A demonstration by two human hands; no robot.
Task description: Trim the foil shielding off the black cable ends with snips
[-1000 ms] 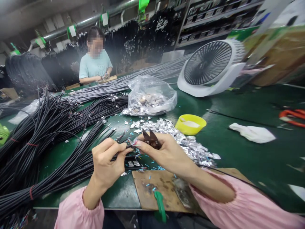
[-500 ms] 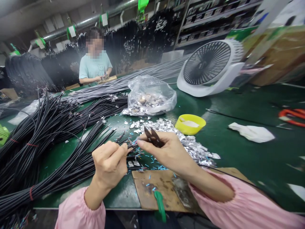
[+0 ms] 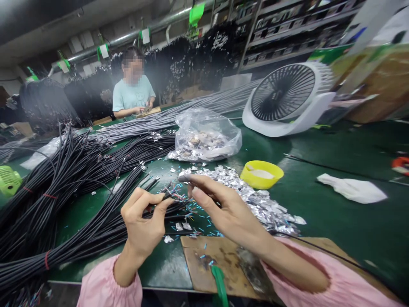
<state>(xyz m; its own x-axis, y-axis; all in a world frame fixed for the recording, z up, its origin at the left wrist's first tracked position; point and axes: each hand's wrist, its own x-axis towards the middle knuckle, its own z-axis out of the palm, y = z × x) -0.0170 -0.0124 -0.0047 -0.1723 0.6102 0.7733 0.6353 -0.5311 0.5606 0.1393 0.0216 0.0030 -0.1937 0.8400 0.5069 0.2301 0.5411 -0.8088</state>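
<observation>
Pinched between the thumb and forefinger of my left hand (image 3: 142, 217) is the end of a black cable (image 3: 166, 195). Thin coloured wires (image 3: 179, 194) fan out of it toward the right. My right hand (image 3: 223, 209) hovers just beyond them, thumb and fingers stretched out and apart, its forefinger tip dark grey. No tool shows in it; the palm side is hidden. Below and left of my left hand runs a bundle of black cables (image 3: 92, 238) tied with a red band. Blue wire snippets (image 3: 209, 221) and a heap of silver foil scraps (image 3: 271, 211) lie under and beside my right hand.
A clear bag of scraps (image 3: 207, 136), a yellow dish (image 3: 262, 175) and a white fan (image 3: 287, 102) stand farther back. A brown board (image 3: 207, 256) with a green-handled item (image 3: 219, 283) lies in front. More black cables (image 3: 38, 192) cover the left; a person (image 3: 134, 94) sits opposite.
My right hand has opened out, and the dark pointed cutters seen between its fingers are out of sight. My left hand keeps its pinch on the cable. The view has shifted slightly.
</observation>
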